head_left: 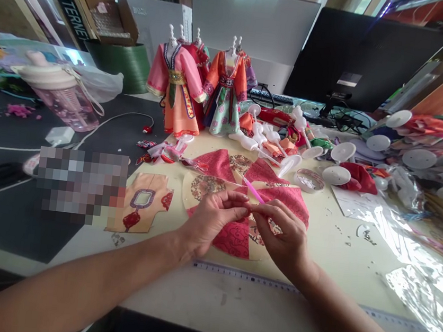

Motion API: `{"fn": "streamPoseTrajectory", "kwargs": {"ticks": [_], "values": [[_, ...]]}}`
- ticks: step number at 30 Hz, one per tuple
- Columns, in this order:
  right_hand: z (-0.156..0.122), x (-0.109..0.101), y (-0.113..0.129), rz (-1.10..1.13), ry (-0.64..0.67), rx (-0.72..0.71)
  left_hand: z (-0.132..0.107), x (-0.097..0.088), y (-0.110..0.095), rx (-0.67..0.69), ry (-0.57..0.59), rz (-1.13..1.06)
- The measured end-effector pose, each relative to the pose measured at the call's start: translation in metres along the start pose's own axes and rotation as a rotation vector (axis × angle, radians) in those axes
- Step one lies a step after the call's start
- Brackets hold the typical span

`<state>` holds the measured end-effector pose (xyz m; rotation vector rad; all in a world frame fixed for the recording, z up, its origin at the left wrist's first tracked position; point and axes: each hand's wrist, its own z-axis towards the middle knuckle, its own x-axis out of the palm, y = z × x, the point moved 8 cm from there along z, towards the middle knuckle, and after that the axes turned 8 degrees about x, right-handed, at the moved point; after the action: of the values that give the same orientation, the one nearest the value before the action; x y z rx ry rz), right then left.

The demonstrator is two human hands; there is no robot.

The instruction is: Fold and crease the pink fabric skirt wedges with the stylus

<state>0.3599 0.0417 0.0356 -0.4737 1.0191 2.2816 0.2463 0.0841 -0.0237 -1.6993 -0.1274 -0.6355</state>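
My left hand (211,221) and my right hand (283,237) meet fingertip to fingertip over a round pink and cream patterned fabric piece (288,197) lying flat on the table. My right hand pinches a thin pink stick (254,191) that slants up and to the left. My left hand's fingers are pressed together at the stick's lower end; what they pinch is too small to make out. A cream jacket-shaped fabric piece (143,202) with red trim lies left of my left hand.
Two dressed doll mannequins (178,89) stand at the back. White stands and fabric scraps (336,175) crowd the right, with clear wrap (414,262) beyond. A pink bottle (59,94) lies left. A ruler (248,278) runs along the near edge. A monitor (361,59) stands behind.
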Motion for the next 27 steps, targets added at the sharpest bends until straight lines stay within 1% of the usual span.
{"fn": "streamPoseTrajectory", "kwargs": {"ticks": [5, 11, 14, 18, 21, 24, 27], "values": [[-0.004, 0.003, 0.006, -0.137, 0.032, -0.121, -0.001, -0.002, -0.001, 0.001, -0.051, -0.023], [-0.007, 0.007, 0.020, -0.381, 0.062, -0.292, 0.002, -0.005, -0.004, 0.033, -0.037, -0.012], [-0.006, 0.008, 0.027, -0.452, 0.058, -0.346, 0.004, -0.008, -0.003, 0.049, -0.021, -0.009], [-0.006, 0.008, 0.029, -0.473, 0.056, -0.357, 0.006, -0.009, -0.002, 0.066, 0.002, -0.028], [-0.007, 0.008, 0.027, -0.451, 0.061, -0.327, 0.006, -0.007, -0.001, 0.058, 0.011, -0.046], [-0.007, 0.007, 0.020, -0.400, 0.054, -0.267, 0.005, -0.006, -0.002, 0.041, -0.009, -0.058], [-0.006, 0.003, 0.013, -0.340, 0.016, -0.226, 0.004, -0.007, -0.002, 0.015, -0.042, -0.055]]}}
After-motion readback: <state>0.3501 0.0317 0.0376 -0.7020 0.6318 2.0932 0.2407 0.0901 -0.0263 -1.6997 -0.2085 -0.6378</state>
